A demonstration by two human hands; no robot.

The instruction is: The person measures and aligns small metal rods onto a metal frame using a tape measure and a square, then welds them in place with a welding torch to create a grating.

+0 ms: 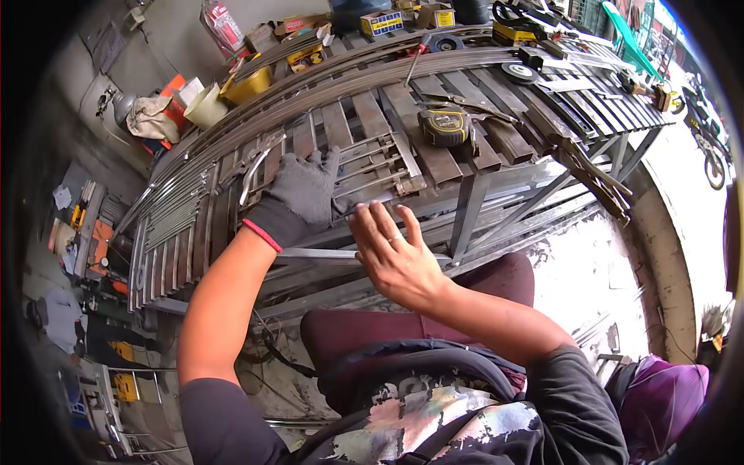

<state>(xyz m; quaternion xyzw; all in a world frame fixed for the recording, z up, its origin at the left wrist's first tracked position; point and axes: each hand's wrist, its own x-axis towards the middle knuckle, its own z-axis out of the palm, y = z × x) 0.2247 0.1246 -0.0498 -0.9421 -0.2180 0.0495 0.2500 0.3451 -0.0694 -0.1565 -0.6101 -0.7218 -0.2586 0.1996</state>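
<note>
My left hand, in a grey glove with a red cuff, bends its fingers over the left end of a small metal frame. Thin parallel rods run across this frame, which lies on the slatted metal bench. Part of the frame is hidden under the glove. My right hand is bare with a ring on one finger. It is held just off the frame's near edge, fingers stretched out, and I see nothing in it. A curved metal piece lies left of the glove.
A tape measure sits right of the frame, with pliers-like tools behind it. Long rods lie at the bench's left end. Locking pliers stick out over the front edge. Boxes and a yellow container stand behind.
</note>
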